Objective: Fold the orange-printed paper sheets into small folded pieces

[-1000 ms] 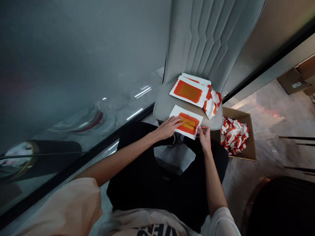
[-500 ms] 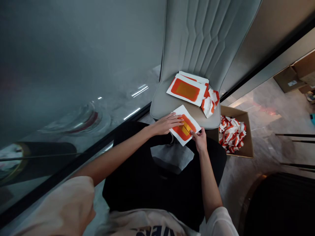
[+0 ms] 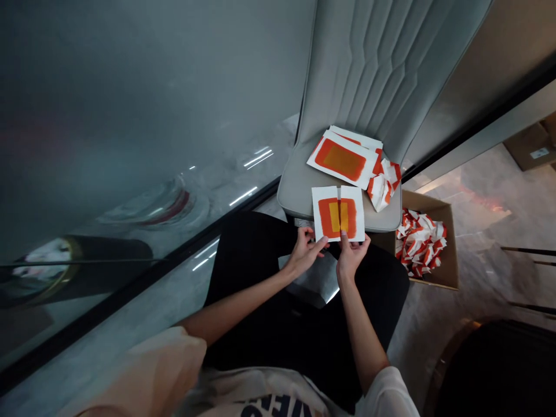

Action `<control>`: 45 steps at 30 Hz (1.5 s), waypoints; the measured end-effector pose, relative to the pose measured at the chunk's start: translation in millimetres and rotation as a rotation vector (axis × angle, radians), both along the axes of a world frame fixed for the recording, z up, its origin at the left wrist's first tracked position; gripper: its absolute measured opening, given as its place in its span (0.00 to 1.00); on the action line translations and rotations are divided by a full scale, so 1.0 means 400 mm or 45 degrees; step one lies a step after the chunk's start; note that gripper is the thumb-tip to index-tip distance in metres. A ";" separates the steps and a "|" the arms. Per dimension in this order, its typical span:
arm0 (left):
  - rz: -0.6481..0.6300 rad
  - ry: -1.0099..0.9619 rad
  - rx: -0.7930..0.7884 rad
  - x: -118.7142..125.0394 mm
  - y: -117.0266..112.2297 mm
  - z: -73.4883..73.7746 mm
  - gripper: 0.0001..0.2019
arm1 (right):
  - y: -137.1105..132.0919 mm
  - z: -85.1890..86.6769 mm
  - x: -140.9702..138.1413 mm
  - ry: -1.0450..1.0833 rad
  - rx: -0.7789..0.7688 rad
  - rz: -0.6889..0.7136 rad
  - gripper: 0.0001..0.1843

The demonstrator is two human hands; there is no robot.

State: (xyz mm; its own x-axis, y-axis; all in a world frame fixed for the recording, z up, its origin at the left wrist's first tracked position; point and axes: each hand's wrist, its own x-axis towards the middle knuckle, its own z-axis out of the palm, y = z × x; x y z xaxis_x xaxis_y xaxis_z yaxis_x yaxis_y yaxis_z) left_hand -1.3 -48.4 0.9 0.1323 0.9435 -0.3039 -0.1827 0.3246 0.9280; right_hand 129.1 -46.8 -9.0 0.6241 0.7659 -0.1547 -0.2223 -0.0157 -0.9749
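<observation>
**Left hand [image 3: 306, 253] and right hand [image 3: 353, 256] gripping a white paper sheet [image 3: 337, 214] above a grey upholstered chair seat [image 3: 296, 197].**
The hands, slightly apart, pinched the sheet's lower edge either side of a central vertical seam; the sheet, printed with an orange-and-yellow rectangle, lay just over the seat's front edge.
</observation>
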 end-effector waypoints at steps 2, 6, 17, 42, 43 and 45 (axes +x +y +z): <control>0.035 -0.083 -0.087 0.015 0.027 -0.003 0.33 | -0.006 0.006 -0.021 0.019 0.017 0.008 0.35; 0.037 -0.042 -0.083 0.015 0.066 0.001 0.35 | -0.006 0.011 -0.032 -0.007 0.007 0.063 0.32; -0.045 0.061 0.236 -0.038 0.103 0.030 0.43 | 0.010 0.082 0.051 -0.141 0.038 0.442 0.51; -0.277 0.428 0.586 -0.096 0.148 0.089 0.16 | 0.041 0.103 0.093 -0.417 0.082 0.800 0.17; -0.274 0.435 0.597 -0.097 0.150 0.089 0.16 | 0.044 0.104 0.092 -0.432 0.085 0.797 0.17; -0.265 0.449 0.632 -0.099 0.157 0.087 0.15 | 0.051 0.104 0.092 -0.461 0.088 0.798 0.15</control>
State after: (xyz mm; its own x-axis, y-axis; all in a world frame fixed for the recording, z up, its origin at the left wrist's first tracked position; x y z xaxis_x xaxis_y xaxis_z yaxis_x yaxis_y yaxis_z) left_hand -40.8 14.3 35.7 0.2994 0.9485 0.1037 0.1813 -0.1632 0.9698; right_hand 165.8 -26.3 32.7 0.0677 0.9969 0.0403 0.1452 0.0301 -0.9889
